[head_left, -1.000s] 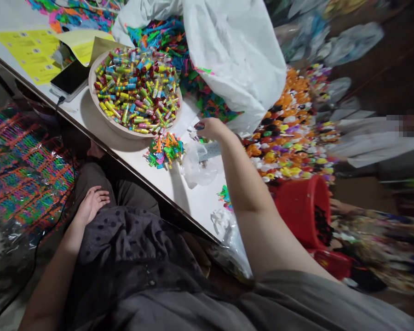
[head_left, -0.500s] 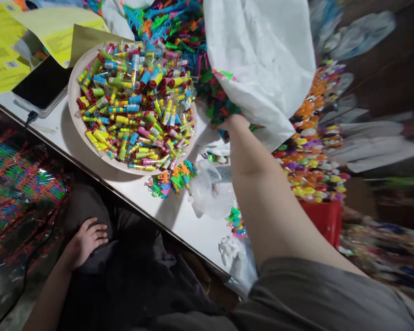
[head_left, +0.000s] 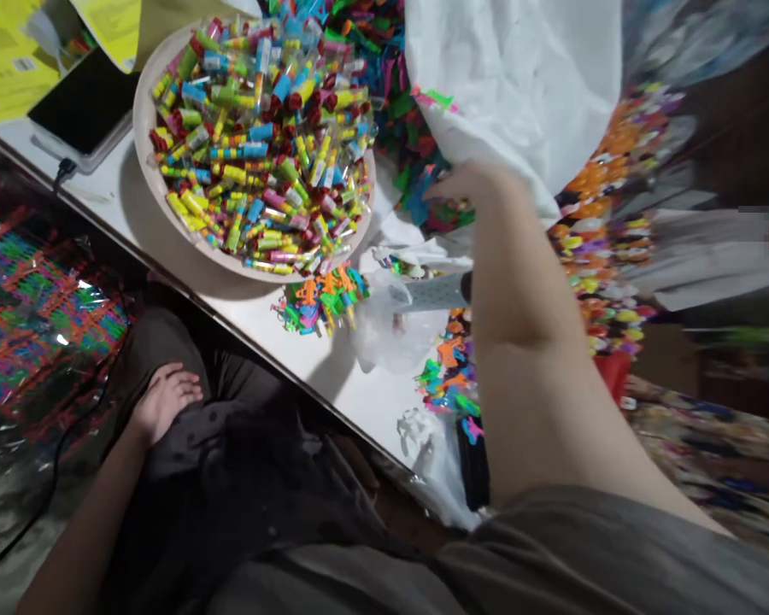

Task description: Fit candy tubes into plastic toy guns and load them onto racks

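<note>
The right hand [head_left: 471,184] reaches into the heap of small coloured plastic toys [head_left: 423,184] under the white plastic bag [head_left: 519,85], at about one o'clock from the tray of coloured tubes [head_left: 256,145]. Whether its fingers have closed on anything cannot be told. The left hand [head_left: 163,401] rests loose on the lap. A small toy pile [head_left: 320,299] already lies on the worktop [head_left: 352,393] at the tray's six o'clock; most toys are still in the heap.
</note>
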Available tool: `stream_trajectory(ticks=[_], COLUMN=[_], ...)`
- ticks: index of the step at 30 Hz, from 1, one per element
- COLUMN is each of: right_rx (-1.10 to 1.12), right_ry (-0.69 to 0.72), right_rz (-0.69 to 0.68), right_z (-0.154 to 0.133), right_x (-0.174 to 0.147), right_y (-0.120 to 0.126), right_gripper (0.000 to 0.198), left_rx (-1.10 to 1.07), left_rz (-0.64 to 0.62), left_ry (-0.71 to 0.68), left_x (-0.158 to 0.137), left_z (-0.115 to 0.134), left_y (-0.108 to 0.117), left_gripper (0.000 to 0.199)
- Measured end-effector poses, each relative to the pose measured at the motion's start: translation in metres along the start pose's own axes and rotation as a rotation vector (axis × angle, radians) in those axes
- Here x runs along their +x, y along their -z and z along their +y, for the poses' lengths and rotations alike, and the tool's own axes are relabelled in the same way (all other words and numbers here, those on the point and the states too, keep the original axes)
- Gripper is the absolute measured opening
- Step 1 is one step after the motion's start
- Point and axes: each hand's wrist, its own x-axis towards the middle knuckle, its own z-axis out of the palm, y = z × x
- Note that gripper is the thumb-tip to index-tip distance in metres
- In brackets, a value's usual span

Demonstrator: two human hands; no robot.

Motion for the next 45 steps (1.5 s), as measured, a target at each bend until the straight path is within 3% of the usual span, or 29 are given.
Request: stream_trajectory(ticks=[1,3,5,7,10,12,14,18,21,24,29,32,36,41,45], right_rx=[0.004,0.078,0.204,0.306,0.501,0.641,0.778,1.214,1.686,1.956,2.094,2.112,2.035,1.910,1.741], right_ry=[-0.017,-0.044,0.089,0.218,0.398,0.524,0.602,0.632,0.384,0.093,-0.106,-0.102,0.134,0.297,0.391], right_rz=[-0.013,0.088,0.231,0.318,0.188,0.093,-0.012,-0.366,-0.699,-0.920,-1.099,-1.142,-1.059,-0.863,-0.598], right_z=[-0.004,-0.013,-0.027,-0.044,-0.073,-0.090,-0.101,-0.107,-0.106,-0.106,-0.108,-0.107,-0.105,-0.103,-0.103], right_x=[-0.025,-0.089,-0.159,-0.227,-0.307,-0.344,-0.367,-0.372,-0.353,-0.336,-0.335,-0.343,-0.351,-0.361,-0.369], right_y=[0.010,0.023,0.022,0.004,-0.044,-0.076,-0.099,-0.129,-0.152,-0.176,-0.199,-0.201,-0.198,-0.190,-0.182], right_gripper=[0.020,0.019,0.020,0.019,0.013,0.015,0.017,0.025,0.031,0.031,0.019,0.021,0.026,0.044,0.042], left_rx=[0.068,0.221,0.277,0.229,0.060,-0.033,-0.099,-0.196,-0.262,-0.287,-0.196,-0.152,-0.070,0.054,0.074], left_rz=[0.016,-0.012,-0.147,-0.304,-0.394,-0.315,-0.173,0.071,0.157,0.181,0.226,0.207,0.168,0.179,0.184], left_ry=[-0.104,-0.246,-0.310,-0.302,-0.267,-0.290,-0.315,-0.259,-0.249,-0.255,-0.250,-0.254,-0.271,-0.353,-0.421], left_x=[-0.004,-0.014,-0.028,-0.044,-0.067,-0.078,-0.083,-0.082,-0.080,-0.083,-0.089,-0.089,-0.090,-0.093,-0.095], left_z=[-0.004,-0.010,-0.016,-0.019,-0.025,-0.030,-0.036,-0.046,-0.053,-0.059,-0.064,-0.065,-0.064,-0.063,-0.063], left_y=[-0.006,-0.027,-0.057,-0.093,-0.141,-0.160,-0.165,-0.148,-0.127,-0.109,-0.099,-0.102,-0.105,-0.107,-0.109], left_gripper=[0.041,0.035,0.037,0.050,0.074,0.074,0.061,0.025,0.007,0.006,0.013,0.016,0.020,0.031,0.034])
